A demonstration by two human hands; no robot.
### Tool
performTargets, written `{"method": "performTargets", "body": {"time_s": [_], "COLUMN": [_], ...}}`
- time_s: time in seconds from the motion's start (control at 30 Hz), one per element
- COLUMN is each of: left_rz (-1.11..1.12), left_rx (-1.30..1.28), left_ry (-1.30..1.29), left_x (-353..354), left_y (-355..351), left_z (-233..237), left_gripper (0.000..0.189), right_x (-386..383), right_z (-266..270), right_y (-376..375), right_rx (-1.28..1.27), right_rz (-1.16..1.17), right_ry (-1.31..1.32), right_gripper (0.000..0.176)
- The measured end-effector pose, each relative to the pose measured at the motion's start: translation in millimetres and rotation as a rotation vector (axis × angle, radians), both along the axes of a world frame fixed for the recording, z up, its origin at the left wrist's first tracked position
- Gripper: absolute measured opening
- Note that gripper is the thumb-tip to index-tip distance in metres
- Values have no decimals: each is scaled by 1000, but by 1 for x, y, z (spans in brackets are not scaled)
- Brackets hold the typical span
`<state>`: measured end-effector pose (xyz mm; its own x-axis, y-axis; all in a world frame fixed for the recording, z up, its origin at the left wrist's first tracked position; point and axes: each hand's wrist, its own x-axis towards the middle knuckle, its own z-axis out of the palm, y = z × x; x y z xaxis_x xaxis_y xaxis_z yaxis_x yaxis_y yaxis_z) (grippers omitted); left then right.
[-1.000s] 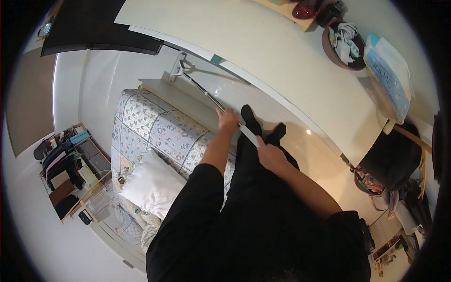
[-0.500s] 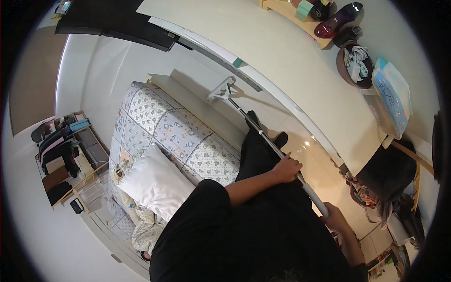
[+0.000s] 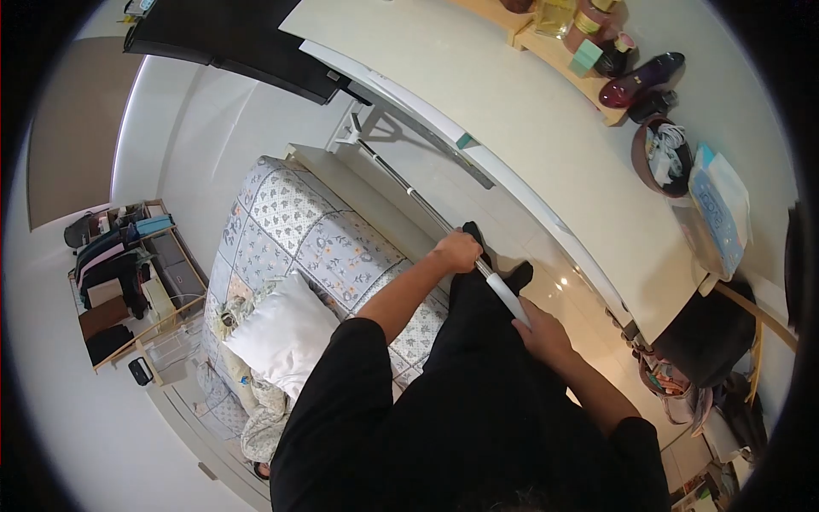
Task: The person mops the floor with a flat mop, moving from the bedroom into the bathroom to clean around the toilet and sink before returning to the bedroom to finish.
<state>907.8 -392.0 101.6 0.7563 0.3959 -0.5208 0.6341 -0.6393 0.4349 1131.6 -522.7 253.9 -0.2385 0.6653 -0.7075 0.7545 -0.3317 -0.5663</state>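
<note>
My left hand (image 3: 458,251) is wrapped round the metal pole of a long-handled mop (image 3: 424,206). Lower in view, my right hand (image 3: 546,334) grips the white handle end (image 3: 505,296) of the same mop. The pole slants away from me along the floor strip between bed and counter. At its far end the narrow white mop head (image 3: 350,130) is on the pale floor, near the bed frame's far corner. My feet (image 3: 518,276) in dark footwear stand beside the pole.
To the left is a bed with a patterned quilt (image 3: 328,247) and a white pillow (image 3: 286,333). A long cream counter (image 3: 512,111) runs along the right, with bottles, a brown bowl (image 3: 650,166) and a tissue pack (image 3: 718,209). A black stool (image 3: 712,333) stands at its near end.
Both hands have pushed forward and to the left with the mop. Its head has slid farther along the floor, away from me. The camera view has shifted slightly.
</note>
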Motion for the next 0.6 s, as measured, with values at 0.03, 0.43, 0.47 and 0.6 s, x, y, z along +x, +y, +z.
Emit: {"method": "performTargets", "body": {"time_s": [0.03, 0.43, 0.47, 0.6], "left_rz": [-4, 164, 200, 217], "left_rx": [44, 15, 23, 150], "left_ry": [8, 9, 105, 508], "left_x": [-4, -17, -33, -103], "left_y": [2, 14, 29, 103], "left_z": [-8, -57, -52, -66], "left_gripper": [17, 20, 23, 28], "right_x": [-5, -25, -42, -126], "right_z": [-13, -46, -58, -127], "right_y": [1, 50, 62, 116], "right_rx": [69, -29, -28, 98], "right_rz": [14, -44, -83, -130], "right_ry": [1, 71, 131, 216], "right_gripper": [49, 49, 49, 50]}}
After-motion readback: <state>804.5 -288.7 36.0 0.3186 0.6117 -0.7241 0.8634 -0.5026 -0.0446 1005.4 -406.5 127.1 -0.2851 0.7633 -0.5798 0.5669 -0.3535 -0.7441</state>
